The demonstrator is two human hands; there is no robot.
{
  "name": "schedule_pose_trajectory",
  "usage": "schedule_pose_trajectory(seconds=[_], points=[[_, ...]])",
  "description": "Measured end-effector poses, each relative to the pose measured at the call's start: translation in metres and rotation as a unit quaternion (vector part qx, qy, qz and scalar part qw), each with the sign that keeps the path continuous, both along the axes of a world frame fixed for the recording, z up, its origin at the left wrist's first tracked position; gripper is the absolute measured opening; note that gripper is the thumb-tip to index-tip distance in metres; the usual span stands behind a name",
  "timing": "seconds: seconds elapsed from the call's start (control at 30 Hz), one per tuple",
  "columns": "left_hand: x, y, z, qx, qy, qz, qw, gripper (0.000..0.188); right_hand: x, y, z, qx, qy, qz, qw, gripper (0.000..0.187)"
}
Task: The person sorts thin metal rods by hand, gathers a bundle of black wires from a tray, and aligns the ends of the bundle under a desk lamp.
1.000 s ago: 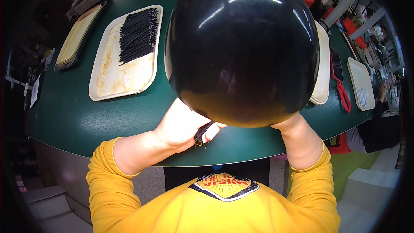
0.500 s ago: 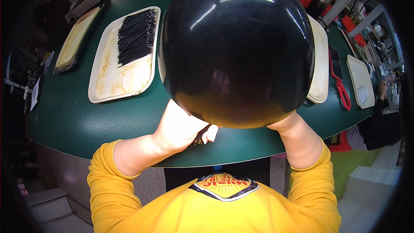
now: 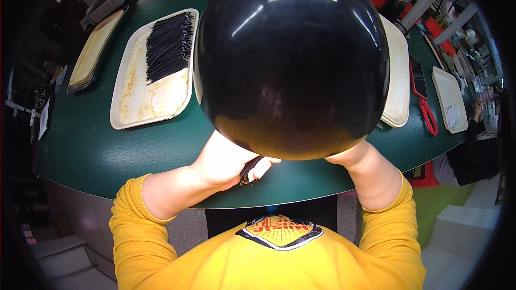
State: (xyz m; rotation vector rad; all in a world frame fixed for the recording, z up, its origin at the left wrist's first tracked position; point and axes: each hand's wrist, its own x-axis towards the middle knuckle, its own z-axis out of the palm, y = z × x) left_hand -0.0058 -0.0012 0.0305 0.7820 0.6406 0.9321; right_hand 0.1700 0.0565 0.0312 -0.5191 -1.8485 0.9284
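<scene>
A large, glossy black dome like a lamp shade fills the upper middle and covers most of both hands' fingers. My left hand is closed around a small bundle of thin black wires, whose ends stick out below the palm beside the thumb. Under the dome's right edge only the wrist and heel of my right hand show; its fingers are hidden. To the left, a cream tray with brown stains carries many more short black wires, laid side by side.
Stacked cream trays stand at the far left of the green table. Right of the dome lie another cream tray, a phone with a red strap, and a tray of small white pieces. Another person's arm reaches in at far right.
My left thumb and the wire bundle have shifted a little, with the thumb reaching slightly farther right. My right hand sits slightly farther left. The trays look the same.
</scene>
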Motion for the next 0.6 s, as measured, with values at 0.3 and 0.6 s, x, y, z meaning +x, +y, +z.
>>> schedule_pose_trajectory(seconds=[0.3,0.6], points=[[-0.002,0.000,-0.001,-0.025,-0.072,0.008,0.997,0.013,0.000,0.003,-0.003,0.048,0.028,-0.017,0.998,0.011],[-0.002,0.000,-0.001,-0.062,-0.076,-0.010,0.995,0.010,0.002,0.020,-0.003,-0.181,0.150,0.218,0.947,0.021]])
